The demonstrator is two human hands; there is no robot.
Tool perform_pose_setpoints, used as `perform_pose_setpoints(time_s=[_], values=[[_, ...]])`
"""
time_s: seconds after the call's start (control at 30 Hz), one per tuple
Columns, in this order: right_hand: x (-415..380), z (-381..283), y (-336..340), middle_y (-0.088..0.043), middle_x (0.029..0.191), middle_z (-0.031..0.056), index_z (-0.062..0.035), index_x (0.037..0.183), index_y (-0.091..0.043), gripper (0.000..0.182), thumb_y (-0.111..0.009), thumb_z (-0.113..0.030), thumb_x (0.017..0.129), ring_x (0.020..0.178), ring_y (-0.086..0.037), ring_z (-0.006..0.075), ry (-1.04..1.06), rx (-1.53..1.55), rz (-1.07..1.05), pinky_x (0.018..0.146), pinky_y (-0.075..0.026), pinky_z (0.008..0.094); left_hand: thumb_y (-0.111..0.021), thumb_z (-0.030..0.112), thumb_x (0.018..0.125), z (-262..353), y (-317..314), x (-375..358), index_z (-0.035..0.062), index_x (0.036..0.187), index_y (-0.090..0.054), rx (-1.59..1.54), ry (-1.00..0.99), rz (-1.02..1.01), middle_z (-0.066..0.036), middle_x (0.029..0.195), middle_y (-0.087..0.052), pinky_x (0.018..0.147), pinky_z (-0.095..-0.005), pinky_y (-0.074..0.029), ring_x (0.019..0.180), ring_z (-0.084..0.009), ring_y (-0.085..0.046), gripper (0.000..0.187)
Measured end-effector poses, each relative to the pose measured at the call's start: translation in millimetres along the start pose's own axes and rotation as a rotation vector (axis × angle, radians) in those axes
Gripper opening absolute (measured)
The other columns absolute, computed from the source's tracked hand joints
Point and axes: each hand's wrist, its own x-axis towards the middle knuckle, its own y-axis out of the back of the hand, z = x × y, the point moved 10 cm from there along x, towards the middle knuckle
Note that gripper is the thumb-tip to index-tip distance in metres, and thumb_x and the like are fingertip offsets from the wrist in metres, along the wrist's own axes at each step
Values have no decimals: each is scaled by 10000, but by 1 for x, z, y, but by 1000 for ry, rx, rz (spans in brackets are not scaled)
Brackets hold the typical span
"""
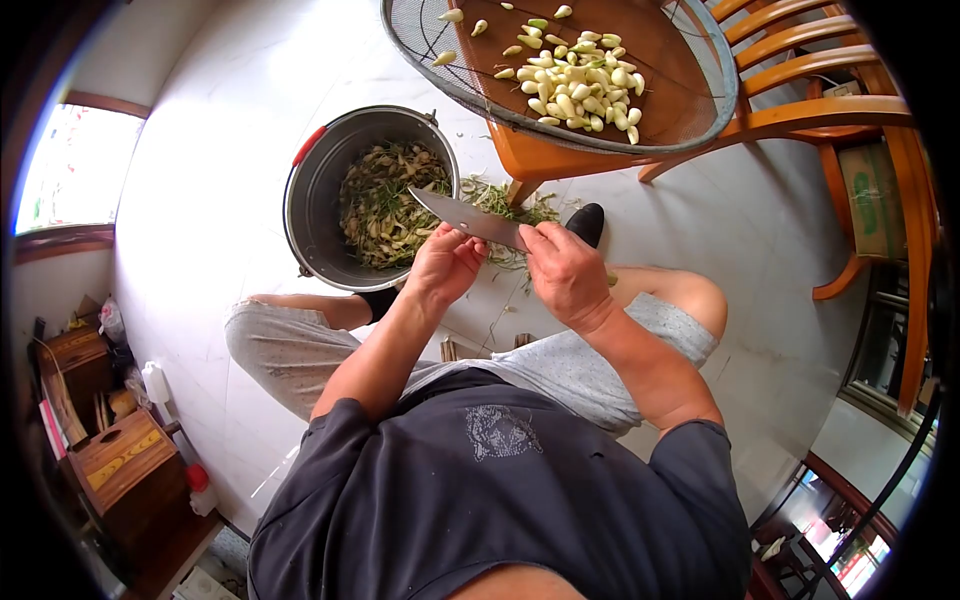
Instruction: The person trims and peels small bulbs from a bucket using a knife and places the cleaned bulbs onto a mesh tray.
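A wide knife (470, 220) is gripped by its handle end in my right hand (566, 275), its blade pointing left over the rim of a metal pot (300, 215). My left hand (449, 262) is just below the blade, fingers curled and pinched together; whatever they hold is too small to make out. Inside the pot lie brownish and green plant trimmings (395, 200). More green scraps (490, 197) are on the floor beside the pot, partly behind the knife. Peeled pale bulbs (585, 90) lie heaped on a round mesh tray (440, 88) above my hands.
The tray rests on a wooden chair (560, 160) at the top. Another wooden chair (895, 180) holds a box (872, 200) at the right. Wooden cabinets (120, 455) stand at the lower left. A black shoe (586, 224) is near the chair leg.
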Motion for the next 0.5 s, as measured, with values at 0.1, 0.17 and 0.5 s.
perform_pose_setpoints(time_s=[0.1, 0.17, 0.5], values=[[1, -1, 2, -583, 829, 75, -32, 967, -637, 196, -620, -42, 773, 723, -616, 236, 5, 6, 11, 612, -513, 319, -527, 44, 913, 8, -4, -1, 37, 957, -569, 87, -44, 25, -64, 850, -617, 636, -257, -503, 710, -136, -586, 61], [1, 1, 1, -580, 815, 83, -40, 944, -639, 166, -600, -44, 783, 712, -612, 252, -6, 31, 12, 612, -510, 334, -536, 54, 912, 12, -3, -1, 38, 961, -578, 139, -65, 19, -63, 846, -619, 628, -256, -492, 700, -138, -583, 66], [-34, 82, -29, -614, 843, 190, -12, 797, -603, 139, -532, -125, 834, 806, -595, 378, -481, 56, -301, 737, -483, 453, -579, 92, 906, 27, -29, -7, 31, 972, -583, 223, -35, -159, -65, 817, -611, 610, -252, -467, 672, -132, -566, 90]])
